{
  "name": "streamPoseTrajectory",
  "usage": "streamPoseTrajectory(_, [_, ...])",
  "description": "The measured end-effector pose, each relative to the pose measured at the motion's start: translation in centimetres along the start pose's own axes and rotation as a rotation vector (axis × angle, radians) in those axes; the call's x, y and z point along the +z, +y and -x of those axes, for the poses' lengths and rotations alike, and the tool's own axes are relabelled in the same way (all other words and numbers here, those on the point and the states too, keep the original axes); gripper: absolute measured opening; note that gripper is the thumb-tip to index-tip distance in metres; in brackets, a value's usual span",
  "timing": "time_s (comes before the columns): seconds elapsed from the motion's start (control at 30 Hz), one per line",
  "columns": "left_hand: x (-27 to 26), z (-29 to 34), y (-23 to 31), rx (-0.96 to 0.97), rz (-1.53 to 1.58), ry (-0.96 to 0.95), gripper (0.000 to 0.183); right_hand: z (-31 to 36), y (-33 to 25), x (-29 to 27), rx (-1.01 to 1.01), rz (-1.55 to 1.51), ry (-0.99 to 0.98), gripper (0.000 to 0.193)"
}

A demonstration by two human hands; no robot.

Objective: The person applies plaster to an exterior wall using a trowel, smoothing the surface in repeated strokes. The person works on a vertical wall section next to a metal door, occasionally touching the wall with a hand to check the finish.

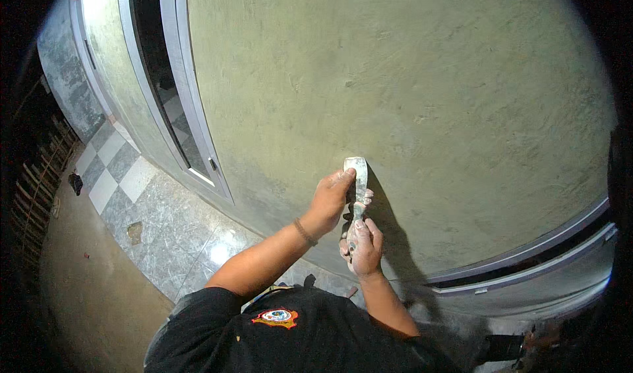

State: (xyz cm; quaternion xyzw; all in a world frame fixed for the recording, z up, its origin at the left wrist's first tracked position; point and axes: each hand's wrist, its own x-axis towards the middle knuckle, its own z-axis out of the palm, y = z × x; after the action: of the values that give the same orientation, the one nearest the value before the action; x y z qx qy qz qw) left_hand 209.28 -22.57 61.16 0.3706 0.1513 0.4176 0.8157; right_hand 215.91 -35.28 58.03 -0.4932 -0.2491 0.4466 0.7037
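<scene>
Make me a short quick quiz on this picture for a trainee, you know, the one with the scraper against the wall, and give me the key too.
1. Multiple choice: which side's hand grips the handle of the scraper?
a) left
b) right
c) neither

2. True or false: the grey window frame stands to the left of the scraper in the picture.

3. Fill in the blank: the dark bracelet is worn on the person's ____ wrist.

Key:
1: b, the right hand is around the handle.
2: True.
3: left.
</scene>
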Motion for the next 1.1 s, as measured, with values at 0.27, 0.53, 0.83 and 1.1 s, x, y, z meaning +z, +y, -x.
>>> streamPoseTrajectory(0.27, [-0.6, -0.4, 0.8, 0.061, -0.060, -0.030, 0.031, 0.0, -0.9, 0.6, 0.008, 0.019, -0.055, 0.022])
streamPoseTrajectory(0.53, [-0.4, -0.9, 3.1, -0.003, 0.024, -0.040, 0.032, -1.5, -1.6, 2.5, 0.005, 0.045, -0.048, 0.022])
streamPoseTrajectory(0.83, [0.5, -0.5, 4.5, -0.013, -0.064, -0.010, 0.033, -1.1, -2.7, 4.6, -0.004, -0.010, -0.051, 0.025])
streamPoseTrajectory(1.1, [5.2, -1.2, 8.1, 0.165, -0.409, -0.185, 0.035, -0.6, -5.9, 4.6, -0.023, -0.178, -0.027, 0.027])
